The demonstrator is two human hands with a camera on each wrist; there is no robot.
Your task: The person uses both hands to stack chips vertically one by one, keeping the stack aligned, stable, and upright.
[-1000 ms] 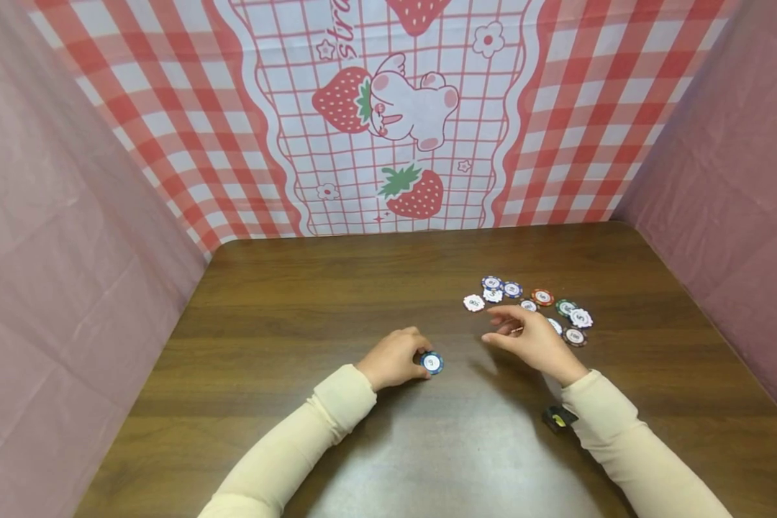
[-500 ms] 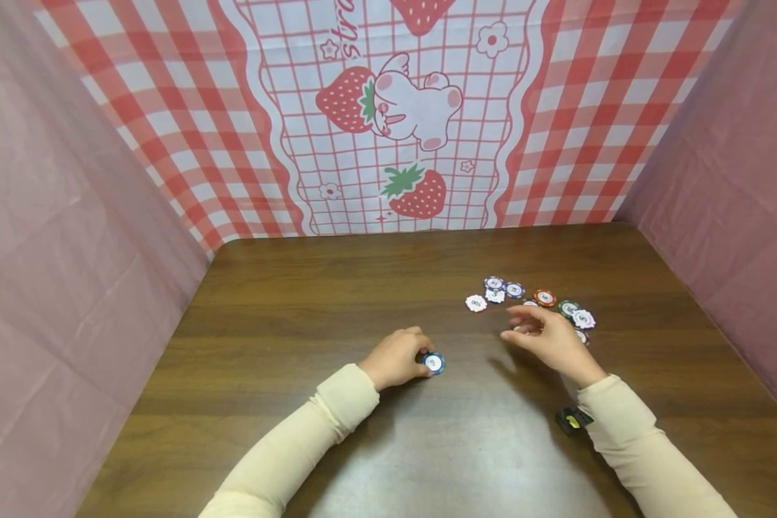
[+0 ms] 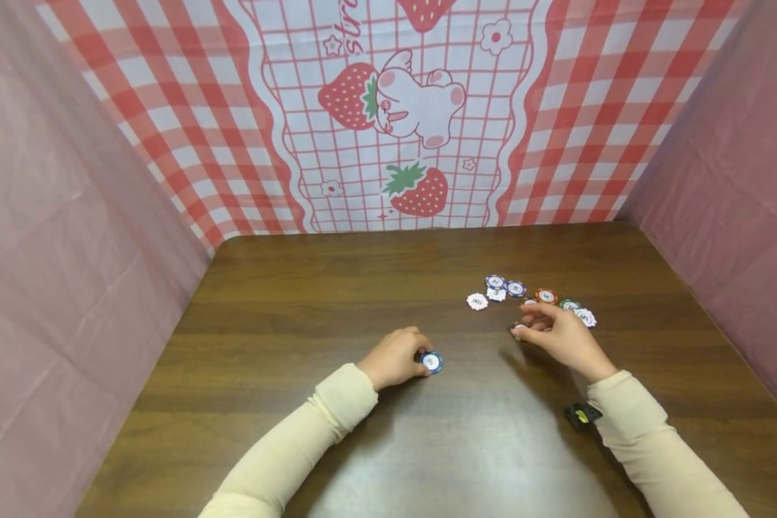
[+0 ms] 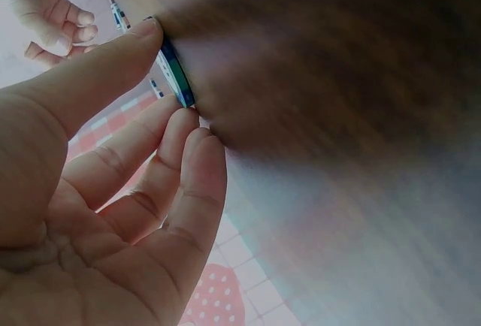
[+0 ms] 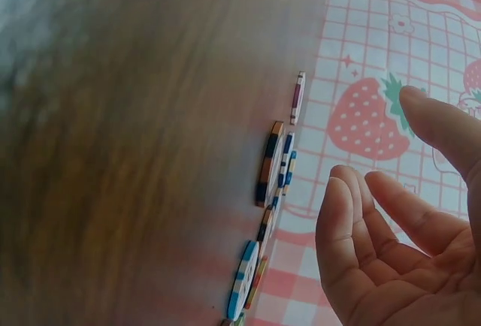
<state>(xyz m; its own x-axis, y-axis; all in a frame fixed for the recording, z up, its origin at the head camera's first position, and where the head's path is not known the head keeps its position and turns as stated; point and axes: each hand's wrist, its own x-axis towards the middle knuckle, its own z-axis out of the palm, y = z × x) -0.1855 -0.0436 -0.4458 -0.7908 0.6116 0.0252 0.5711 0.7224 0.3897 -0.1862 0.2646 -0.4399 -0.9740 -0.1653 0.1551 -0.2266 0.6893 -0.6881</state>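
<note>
My left hand [image 3: 395, 358] pinches the edges of a blue and green poker chip [image 3: 432, 362] between thumb and fingertips, low over the table. The left wrist view has this chip [image 4: 176, 74] edge-on, with the thumb at one side and fingers at the other. Over the loose chips, my right hand [image 3: 560, 338] hovers with fingers loosely bent. Nothing sits between its thumb and fingers in the right wrist view, where the hand [image 5: 398, 243] is apart from the chips. A brown-edged chip [image 3: 519, 327] shows beside its thumb tip. The hand hides some chips behind it.
Several chips lie at the table's back right: a white and pink one [image 3: 477, 301], a blue one [image 3: 495, 282] overlapping a white one, an orange one [image 3: 546, 296] and a white one [image 3: 585, 317]. Curtains and a strawberry-print cloth [image 3: 395, 108] enclose the wooden table [image 3: 298, 288].
My right hand has moved to the right over the chips, covering the brown chip that showed beside it earlier. The left hand keeps its chip in nearly the same place.
</note>
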